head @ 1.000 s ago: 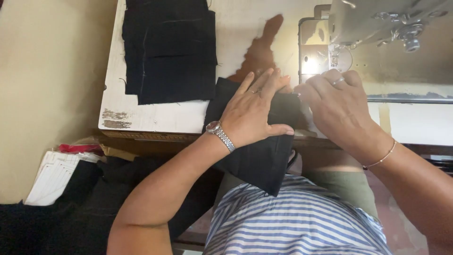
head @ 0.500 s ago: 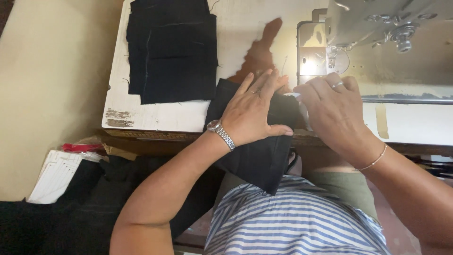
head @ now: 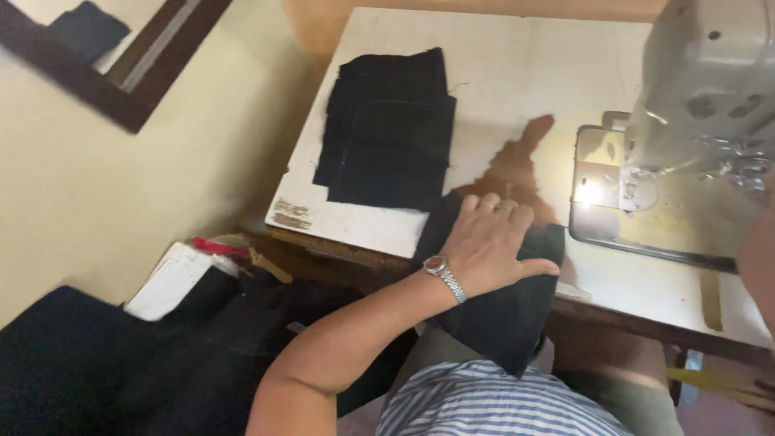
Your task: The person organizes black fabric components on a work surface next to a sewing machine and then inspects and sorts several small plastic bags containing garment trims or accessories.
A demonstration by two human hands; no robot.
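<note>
My left hand [head: 494, 241] is lying flat and open, fingers spread, palm down on a black fabric piece [head: 492, 311] — not gripping it, only pressing it against the white sewing table [head: 517, 73]. The piece is sitting at the near edge of the table, just left of the sewing machine [head: 702, 89]; its upper part is resting on the tabletop under my palm and its lower part is hanging over the edge toward my lap. I am wearing a metal wristwatch [head: 444, 276] on that wrist and a ring on one finger. My right hand is barely showing — only a strip of forearm [head: 759, 266] at the right border of the view, so I cannot tell whether it is open or closed. The machine's metal bed plate [head: 613, 182] is catching a bright patch of light, near my fingertips but apart from them. Farther up the table, well apart from my hand, a stack of black cut pieces [head: 387, 129] is lying flat. Beside the table, down to my left, more dark cloth [head: 97, 363] is piling up next to a white folded sheet [head: 165, 278]. My striped shirt [head: 484, 404] is showing at the bottom.
</note>
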